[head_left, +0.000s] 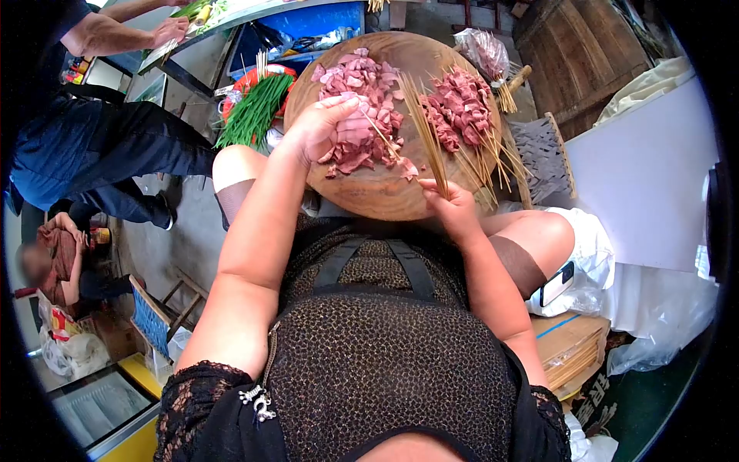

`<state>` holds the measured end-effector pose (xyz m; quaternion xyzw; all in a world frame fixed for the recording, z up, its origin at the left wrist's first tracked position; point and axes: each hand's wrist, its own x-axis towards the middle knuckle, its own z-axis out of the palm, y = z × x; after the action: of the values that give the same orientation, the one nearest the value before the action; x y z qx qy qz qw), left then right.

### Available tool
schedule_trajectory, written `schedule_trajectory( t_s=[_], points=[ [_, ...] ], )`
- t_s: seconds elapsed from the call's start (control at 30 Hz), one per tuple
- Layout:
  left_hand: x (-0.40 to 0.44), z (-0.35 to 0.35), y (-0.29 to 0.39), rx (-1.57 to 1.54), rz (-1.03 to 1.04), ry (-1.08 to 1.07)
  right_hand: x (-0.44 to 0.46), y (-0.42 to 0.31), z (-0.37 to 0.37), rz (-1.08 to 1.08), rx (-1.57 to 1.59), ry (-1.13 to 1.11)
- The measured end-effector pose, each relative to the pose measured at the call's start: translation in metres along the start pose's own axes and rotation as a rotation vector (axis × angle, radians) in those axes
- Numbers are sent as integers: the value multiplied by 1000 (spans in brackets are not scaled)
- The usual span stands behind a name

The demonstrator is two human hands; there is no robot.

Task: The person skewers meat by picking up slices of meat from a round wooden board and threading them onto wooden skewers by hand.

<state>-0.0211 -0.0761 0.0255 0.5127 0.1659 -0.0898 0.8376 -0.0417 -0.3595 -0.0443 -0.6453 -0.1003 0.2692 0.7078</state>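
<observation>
On a round wooden board (354,192) lies a loose pile of raw meat pieces (362,77). Right of it rest several meat skewers (462,108), their bare stick ends pointing toward the lower right. My left hand (327,127) is over the left edge of the loose pile, fingers curled; what it holds, if anything, is too small to make out. A bundle of bamboo sticks (427,138) is in my right hand (454,208), near the board's front edge. One thin stick with a small meat piece (408,168) at its end slants between my hands.
Green vegetables (258,108) and a blue crate (323,35) are behind the board at left. A bag of skewers (483,52) stands at the back right. A co-worker's hand (171,31) is over a table at the upper left. Another person (61,254) sits at far left.
</observation>
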Motion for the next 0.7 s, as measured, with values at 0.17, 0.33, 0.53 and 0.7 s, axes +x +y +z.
schedule_trajectory(
  t_s=[0.17, 0.33, 0.53, 0.7],
  points=[
    [-4, 3, 7, -8, -93, -33, -2, -6, 2, -1, -6, 15],
    [-2, 8, 6, 72, -112, -65, -3, -8, 4, 106, 120, -24],
    [-3, 21, -5, -78, 176, -50, 0, -8, 3, 100, 219, -69],
    [-3, 21, -1, -50, 113, -54, 0, -9, 0, 36, 49, -13]
  ],
)
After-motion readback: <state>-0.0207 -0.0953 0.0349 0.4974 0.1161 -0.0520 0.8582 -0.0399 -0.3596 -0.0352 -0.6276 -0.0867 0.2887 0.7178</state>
